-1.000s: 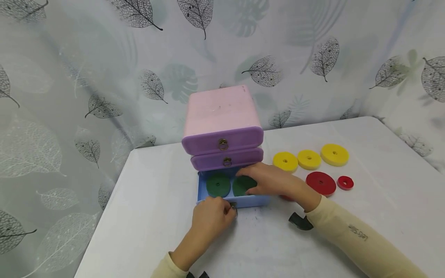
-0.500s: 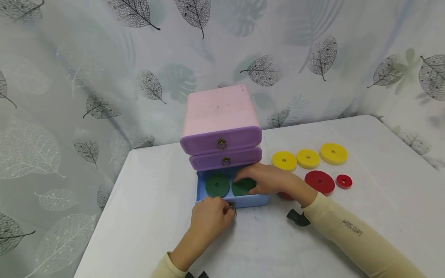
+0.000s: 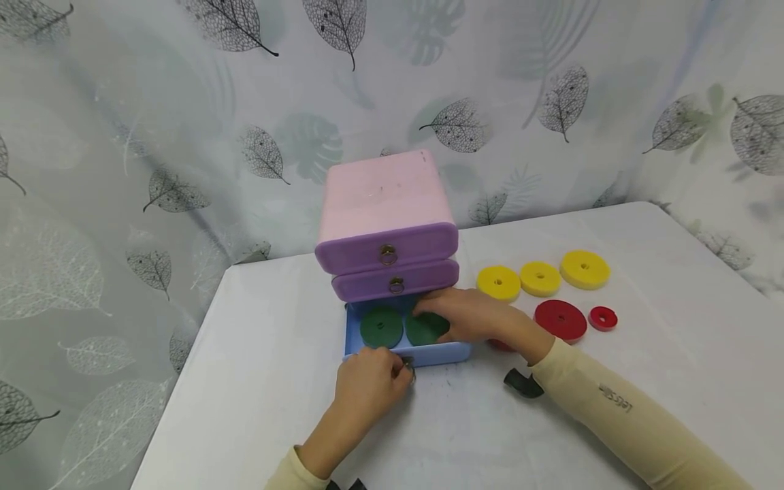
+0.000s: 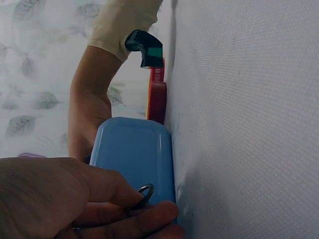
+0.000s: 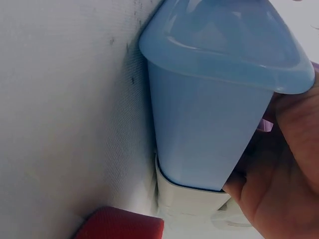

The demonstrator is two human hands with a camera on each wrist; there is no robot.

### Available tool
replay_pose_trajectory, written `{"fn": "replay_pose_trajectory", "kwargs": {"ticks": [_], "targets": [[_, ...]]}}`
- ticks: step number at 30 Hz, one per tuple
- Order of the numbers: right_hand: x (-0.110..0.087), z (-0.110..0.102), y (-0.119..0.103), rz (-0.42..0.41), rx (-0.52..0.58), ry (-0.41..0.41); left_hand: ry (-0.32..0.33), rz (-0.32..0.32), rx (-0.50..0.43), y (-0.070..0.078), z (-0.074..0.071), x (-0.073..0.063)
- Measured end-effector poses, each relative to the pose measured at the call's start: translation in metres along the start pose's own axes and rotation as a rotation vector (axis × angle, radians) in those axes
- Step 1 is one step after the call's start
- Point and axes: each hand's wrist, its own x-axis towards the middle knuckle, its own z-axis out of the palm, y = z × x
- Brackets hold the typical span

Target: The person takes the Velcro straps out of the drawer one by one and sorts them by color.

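Note:
A pink cabinet (image 3: 382, 194) with two shut purple drawers (image 3: 387, 248) stands above a pulled-out blue drawer (image 3: 439, 354). Two flat green discs with small centre holes lie side by side in it: a left green disc (image 3: 381, 331) and a right green disc (image 3: 425, 331). My left hand (image 3: 369, 382) pinches the metal ring pull (image 4: 151, 190) on the drawer's front between thumb and fingers. Over the drawer's right side, my right hand (image 3: 470, 316) holds the right green disc, fingers at its back and thumb near its front edge. Much of that grasp is hidden in the right wrist view.
Right of the cabinet lie yellow discs (image 3: 498, 283) in a row. In front of them are a large red disc (image 3: 560, 321), a small red ring (image 3: 603, 318), and another red disc (image 3: 501, 345) partly behind my right forearm. A dark mount (image 3: 523, 383) sits under my right wrist.
My right hand's fingers shift slightly over the right green disc, which stays in the drawer. The left hand keeps its hold on the ring pull. The head view drifts a little.

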Motion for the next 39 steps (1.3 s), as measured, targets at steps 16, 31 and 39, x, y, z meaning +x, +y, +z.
{"fn": "replay_pose_trajectory", "kwargs": {"ticks": [16,31,39], "targets": [[-0.009,-0.007,-0.002,-0.09,0.115,-0.004,-0.02,-0.001,0.021,0.001,0.002,-0.002],[-0.014,-0.017,-0.01,-0.129,0.174,-0.001,-0.032,-0.004,0.026,0.002,0.001,-0.002],[-0.016,-0.022,-0.014,-0.147,0.24,0.012,-0.022,-0.001,0.028,0.003,0.001,-0.001]]}}
